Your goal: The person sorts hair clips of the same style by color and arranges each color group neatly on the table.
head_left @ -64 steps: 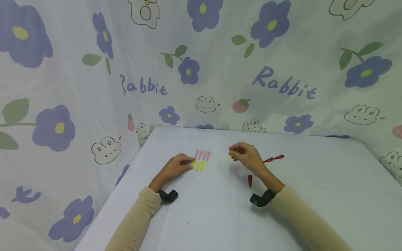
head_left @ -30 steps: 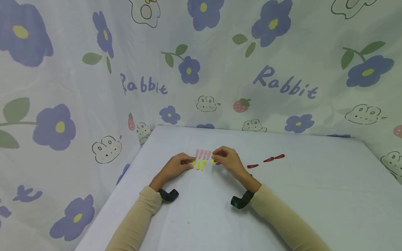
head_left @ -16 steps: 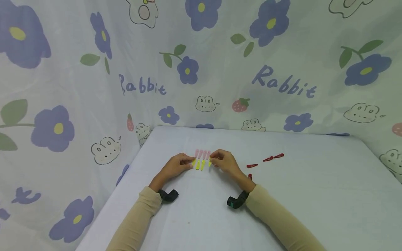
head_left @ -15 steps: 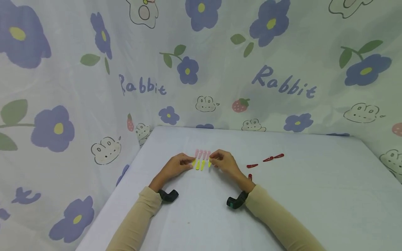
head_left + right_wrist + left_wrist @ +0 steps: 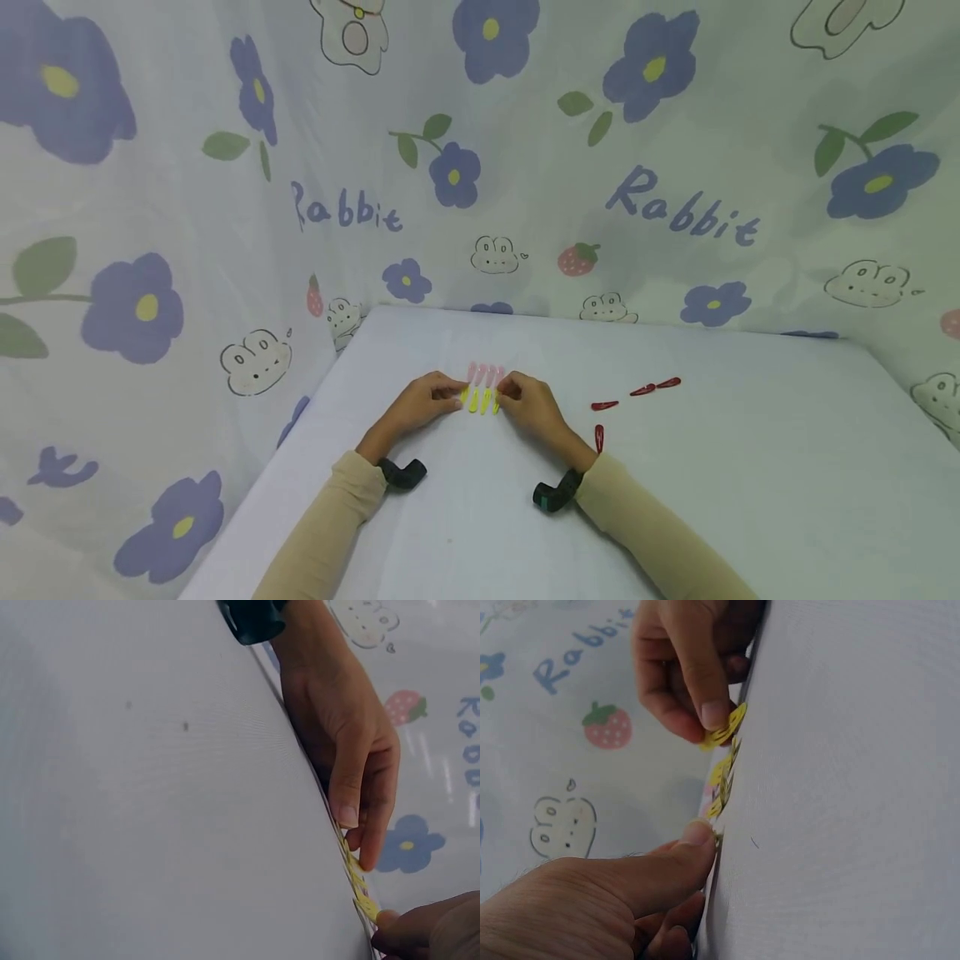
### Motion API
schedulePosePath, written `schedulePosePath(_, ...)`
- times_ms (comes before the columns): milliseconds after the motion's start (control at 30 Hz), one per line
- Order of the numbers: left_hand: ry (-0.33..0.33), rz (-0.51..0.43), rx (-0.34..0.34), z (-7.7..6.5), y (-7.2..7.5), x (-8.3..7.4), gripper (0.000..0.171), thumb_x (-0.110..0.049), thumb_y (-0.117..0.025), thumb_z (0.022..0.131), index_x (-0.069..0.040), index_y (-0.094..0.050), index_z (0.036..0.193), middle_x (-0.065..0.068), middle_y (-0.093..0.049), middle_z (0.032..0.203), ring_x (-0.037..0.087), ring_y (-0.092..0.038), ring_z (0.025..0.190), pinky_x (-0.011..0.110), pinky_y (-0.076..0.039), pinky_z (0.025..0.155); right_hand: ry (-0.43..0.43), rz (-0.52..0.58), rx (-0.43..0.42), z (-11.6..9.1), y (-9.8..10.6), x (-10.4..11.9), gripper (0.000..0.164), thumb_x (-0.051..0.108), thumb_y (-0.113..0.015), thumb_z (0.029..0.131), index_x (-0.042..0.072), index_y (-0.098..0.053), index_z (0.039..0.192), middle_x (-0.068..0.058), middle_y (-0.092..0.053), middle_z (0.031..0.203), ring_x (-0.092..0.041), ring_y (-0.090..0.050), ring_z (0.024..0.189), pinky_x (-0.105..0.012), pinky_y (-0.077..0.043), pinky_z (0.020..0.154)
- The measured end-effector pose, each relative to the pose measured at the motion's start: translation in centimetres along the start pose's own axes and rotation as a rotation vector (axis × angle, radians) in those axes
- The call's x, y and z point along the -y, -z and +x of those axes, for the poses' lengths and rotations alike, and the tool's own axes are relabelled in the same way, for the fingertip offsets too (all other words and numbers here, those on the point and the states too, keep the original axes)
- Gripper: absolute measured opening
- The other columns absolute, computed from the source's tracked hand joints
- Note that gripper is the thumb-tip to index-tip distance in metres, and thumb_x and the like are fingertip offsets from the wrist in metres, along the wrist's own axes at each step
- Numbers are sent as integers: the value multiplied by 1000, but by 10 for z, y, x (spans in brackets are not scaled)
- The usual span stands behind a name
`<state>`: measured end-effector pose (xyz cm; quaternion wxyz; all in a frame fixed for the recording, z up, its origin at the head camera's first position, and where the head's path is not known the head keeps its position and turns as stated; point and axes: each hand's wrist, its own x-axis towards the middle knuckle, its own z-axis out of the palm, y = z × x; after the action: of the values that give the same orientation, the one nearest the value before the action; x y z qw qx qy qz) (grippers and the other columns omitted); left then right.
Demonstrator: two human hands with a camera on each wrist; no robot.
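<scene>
Your right hand (image 5: 531,408) pinches a yellow snap hair clip (image 5: 736,721); align it parallel to neighbouring clips (image 5: 486,401) leftward, grip of left hand (image 5: 417,406) unverifiable.

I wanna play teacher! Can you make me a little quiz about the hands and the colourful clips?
1. Pick one: what colour is the clip pinched by the right hand?
a) red
b) yellow
c) pink

2. True or false: the yellow clips lie nearer the flowery cloth than the pink clips do.

3. Count: how many red clips lie on the white table?

Key:
1. b, yellow
2. False; the pink clips are nearer the cloth
3. Four
</scene>
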<state>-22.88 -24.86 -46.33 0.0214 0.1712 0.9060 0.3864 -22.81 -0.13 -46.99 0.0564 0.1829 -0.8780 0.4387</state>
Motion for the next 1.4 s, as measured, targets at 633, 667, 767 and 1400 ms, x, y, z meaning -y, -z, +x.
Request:
schedulePosePath(633, -10, 8, -4, 1, 0, -4, 35, -24, -76, 90, -18, -72, 124, -2, -67, 105, 12, -58, 90, 28, -48, 80, 196, -231, -52, -9, 1, 5, 10, 13, -80, 85, 7, -75, 90, -2, -67, 88, -13, -54, 81, -27, -47, 72)
schedulePosePath(667, -6, 9, -5, 1, 0, -4, 35, -24, -76, 90, -19, -72, 124, -2, -66, 104, 12, -57, 89, 28, -47, 80, 199, -232, -53, -9, 1, 5, 9, 14, -80, 85, 7, -75, 90, -1, -66, 87, -13, -54, 81, -27, -47, 72)
schedulePosePath(767, 7, 12, -4, 1, 0, -4, 35, -24, -76, 90, -19, -72, 124, -2, -66, 103, 12, -57, 89, 28, -47, 79, 199, -231, -48, -9, 1, 5, 9, 14, -80, 85, 7, -75, 89, -2, -66, 87, -13, -53, 81, -27, -46, 71)
schedulePosePath(1400, -14, 18, -7, 0, 1, -4, 34, -21, -75, 90, -17, -72, 124, -1, -67, 104, 12, -58, 89, 27, -48, 79, 194, -252, -36, -8, -1, 3, 12, 15, -79, 86, 6, -74, 93, -3, -63, 90, -14, -53, 83, -29, -48, 74)
